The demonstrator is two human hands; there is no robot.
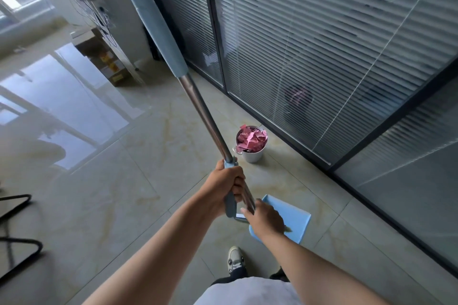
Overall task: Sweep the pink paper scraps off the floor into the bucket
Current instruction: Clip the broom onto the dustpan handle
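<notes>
A small white bucket (252, 151) stands upright on the tiled floor (138, 171) just beside the glass partition with blinds (322, 44), heaped to the rim with pink paper scraps (250, 140). The left hand (226, 187) grips a long-handled tool, its fingers curled tight round the blue fitting low on the metal pole (205, 116). The pole's long axis runs from the hands up and away to the left, ending in a blue grip sleeve (158, 25) at the top of the view. The right hand (265, 218) rests on the lower end of the pole above the blue dustpan (292, 220), fingers bent round it as far as can be seen. The dustpan lies near the bucket, on the person's side of it. A grey shoe (235, 257) shows below on the floor.
</notes>
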